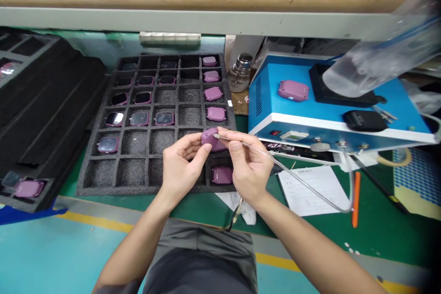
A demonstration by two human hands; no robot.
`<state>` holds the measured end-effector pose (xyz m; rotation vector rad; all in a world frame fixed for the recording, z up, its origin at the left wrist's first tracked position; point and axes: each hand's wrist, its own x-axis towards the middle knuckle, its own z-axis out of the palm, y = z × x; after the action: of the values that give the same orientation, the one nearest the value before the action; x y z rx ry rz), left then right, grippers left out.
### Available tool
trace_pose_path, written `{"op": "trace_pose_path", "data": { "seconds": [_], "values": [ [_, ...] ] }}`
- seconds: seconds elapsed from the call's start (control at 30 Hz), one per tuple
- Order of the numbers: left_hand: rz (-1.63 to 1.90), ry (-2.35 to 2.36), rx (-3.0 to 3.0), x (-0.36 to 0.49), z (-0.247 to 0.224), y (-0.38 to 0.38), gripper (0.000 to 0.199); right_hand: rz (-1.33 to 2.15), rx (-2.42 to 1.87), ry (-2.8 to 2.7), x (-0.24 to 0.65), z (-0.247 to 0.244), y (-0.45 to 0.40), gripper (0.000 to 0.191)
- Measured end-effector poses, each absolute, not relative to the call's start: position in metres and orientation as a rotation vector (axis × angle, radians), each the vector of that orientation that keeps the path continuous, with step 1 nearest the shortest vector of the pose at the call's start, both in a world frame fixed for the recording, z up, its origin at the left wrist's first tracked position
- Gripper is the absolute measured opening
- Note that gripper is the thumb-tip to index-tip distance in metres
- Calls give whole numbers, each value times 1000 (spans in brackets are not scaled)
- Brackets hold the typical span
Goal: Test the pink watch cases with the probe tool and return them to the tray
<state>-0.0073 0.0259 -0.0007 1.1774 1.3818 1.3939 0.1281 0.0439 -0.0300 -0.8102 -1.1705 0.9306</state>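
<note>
Above the right part of a dark foam tray (pixel 134 188), my left hand (pixel 182 161) is closed on a purple watch case (pixel 209 136), thumb at its lower edge. My right hand (pixel 251 161) pinches the end of a clear thin tube (pixel 310 187), whose tip touches the case. The tube runs right to the blue machine (pixel 365 133). Another purple case shows partly behind the held one. More purple cases (pixel 216 113) lie in the tray's right column, and watches with dark screens (pixel 138 118) lie in compartments further left.
A purple case (pixel 293 90) and a black box (pixel 365 121) rest on the blue machine. A glass bottle (pixel 240 73) stands behind the tray. Stacked foam trays (pixel 51 101) are at left; a paper sheet (pixel 314 190) and an orange stick (pixel 356 200) lie at right. A shelf edge crosses above.
</note>
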Motion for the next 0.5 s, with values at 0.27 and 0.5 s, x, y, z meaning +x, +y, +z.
{"op": "trace_pose_path", "data": {
  "seconds": [0.27, 0.5],
  "values": [
    [1393, 1389, 1207, -7, -2, 25, 23, 937, -806, -1167, 128, -30, 44, 14],
    [1389, 1397, 1201, -7, -3, 25, 24, 919, -817, -1191, 128, -30, 44, 14]
  ]
}}
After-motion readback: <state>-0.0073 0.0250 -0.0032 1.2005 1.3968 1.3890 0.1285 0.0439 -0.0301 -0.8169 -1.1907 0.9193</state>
